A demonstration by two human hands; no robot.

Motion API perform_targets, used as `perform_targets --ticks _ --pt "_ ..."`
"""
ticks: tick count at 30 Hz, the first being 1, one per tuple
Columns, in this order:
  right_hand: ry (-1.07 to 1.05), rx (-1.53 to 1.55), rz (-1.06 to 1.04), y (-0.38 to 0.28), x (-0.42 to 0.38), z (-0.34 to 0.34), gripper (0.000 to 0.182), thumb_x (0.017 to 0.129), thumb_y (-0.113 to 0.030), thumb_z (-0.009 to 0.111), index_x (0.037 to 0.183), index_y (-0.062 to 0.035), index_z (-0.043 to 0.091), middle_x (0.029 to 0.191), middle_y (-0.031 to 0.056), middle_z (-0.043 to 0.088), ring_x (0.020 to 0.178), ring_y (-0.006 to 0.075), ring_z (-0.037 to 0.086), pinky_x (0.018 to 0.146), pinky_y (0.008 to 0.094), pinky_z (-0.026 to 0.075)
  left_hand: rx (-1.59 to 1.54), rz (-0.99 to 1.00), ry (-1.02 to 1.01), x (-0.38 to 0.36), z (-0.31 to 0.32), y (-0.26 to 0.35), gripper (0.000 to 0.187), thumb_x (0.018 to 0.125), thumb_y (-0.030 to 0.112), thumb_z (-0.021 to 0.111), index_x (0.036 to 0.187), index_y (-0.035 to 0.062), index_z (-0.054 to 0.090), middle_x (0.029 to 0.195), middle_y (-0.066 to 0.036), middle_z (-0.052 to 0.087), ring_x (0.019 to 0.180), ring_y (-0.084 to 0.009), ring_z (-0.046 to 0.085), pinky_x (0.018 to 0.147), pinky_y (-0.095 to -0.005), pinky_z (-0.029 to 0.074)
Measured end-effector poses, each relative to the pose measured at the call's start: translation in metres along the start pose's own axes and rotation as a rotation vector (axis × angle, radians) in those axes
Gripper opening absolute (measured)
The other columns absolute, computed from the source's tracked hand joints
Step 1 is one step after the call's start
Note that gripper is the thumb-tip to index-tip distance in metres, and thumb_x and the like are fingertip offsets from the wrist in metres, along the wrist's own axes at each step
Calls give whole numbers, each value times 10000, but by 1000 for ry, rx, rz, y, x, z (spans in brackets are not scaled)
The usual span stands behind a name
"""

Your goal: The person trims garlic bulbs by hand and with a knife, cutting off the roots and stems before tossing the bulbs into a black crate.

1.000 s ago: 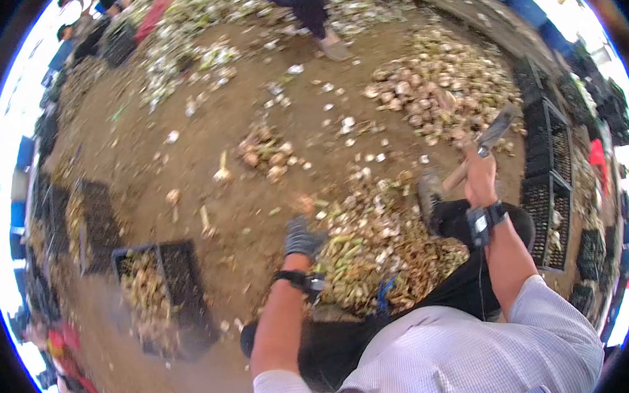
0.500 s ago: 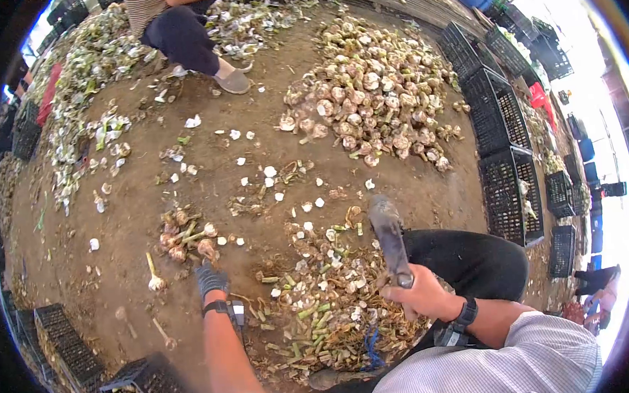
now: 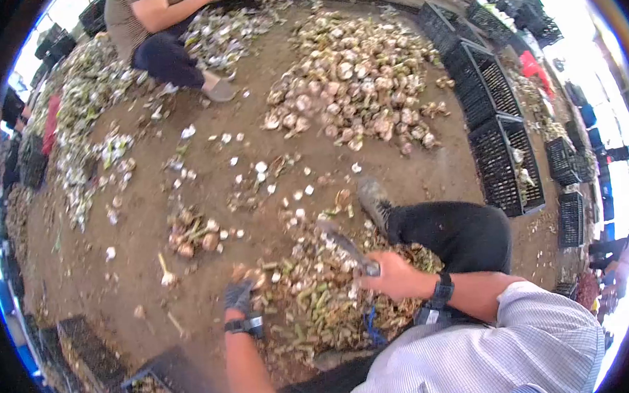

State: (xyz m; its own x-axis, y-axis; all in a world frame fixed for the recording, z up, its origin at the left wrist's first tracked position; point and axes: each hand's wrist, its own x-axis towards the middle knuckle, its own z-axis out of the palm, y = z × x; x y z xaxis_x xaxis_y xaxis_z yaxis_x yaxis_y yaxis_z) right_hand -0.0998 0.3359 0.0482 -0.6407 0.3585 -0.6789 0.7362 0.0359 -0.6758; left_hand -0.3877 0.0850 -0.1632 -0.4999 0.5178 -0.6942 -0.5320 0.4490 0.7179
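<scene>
My left hand, in a grey glove, is closed on a garlic bulb at the left edge of the trimmings. My right hand is bare and wrapped round the handle of a blade tool, whose blade points up and left over the trimmings. Cut stems and dry leaves form a pile of trimmings between and below my hands. A small cluster of garlic lies on the ground up and left of my left hand. One long-stemmed bulb lies left of it.
A big garlic heap lies ahead. Black crates line the right side, and another crate stands at lower left. A person squats at upper left. My shoe and bent knee are right of the trimmings.
My left hand has moved away from the small cluster, down and right, with a bulb now in it. My right hand and the tool have shifted left, and the blade is lower. The view has turned slightly.
</scene>
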Motion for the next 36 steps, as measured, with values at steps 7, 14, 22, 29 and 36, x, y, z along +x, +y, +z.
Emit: perform_targets --ticks 7,14,22,29,36 --pt "-16 72 -228 -14 -5 23 550 845 -408 706 1166 26 597 625 27 581 491 94 511 469 274 427 36 195 -141 -158 104 73 473 851 23 684 1291 -7 515 1138 -106 655 980 -199 652 834 -324 562" --pt "-151 202 -349 -44 -34 43 440 850 -300 726 1096 43 603 764 7 621 617 76 554 550 238 459 62 452 -95 -253 146 90 581 781 52 772 1296 1 507 1222 -84 616 1047 -172 603 898 -318 503" --pt "-313 414 -458 -53 -62 67 336 917 -273 643 1066 28 641 885 33 650 779 92 569 703 289 482 220 617 139 -305 158 92 512 756 162 800 1186 26 555 1051 -92 678 949 -206 655 826 -342 524" --pt "-60 -240 -869 -37 -102 57 272 803 -235 706 789 12 593 741 170 594 654 324 589 607 418 454 324 599 99 -322 126 54 382 825 157 721 1154 21 584 1083 -98 674 931 -209 658 802 -333 527" --pt "6 -461 -1074 -20 -114 65 296 673 -176 735 848 -16 557 819 161 567 771 382 598 664 467 483 96 589 96 -321 136 -1 404 809 181 749 1165 49 610 1104 -94 668 1033 -252 622 913 -372 482"
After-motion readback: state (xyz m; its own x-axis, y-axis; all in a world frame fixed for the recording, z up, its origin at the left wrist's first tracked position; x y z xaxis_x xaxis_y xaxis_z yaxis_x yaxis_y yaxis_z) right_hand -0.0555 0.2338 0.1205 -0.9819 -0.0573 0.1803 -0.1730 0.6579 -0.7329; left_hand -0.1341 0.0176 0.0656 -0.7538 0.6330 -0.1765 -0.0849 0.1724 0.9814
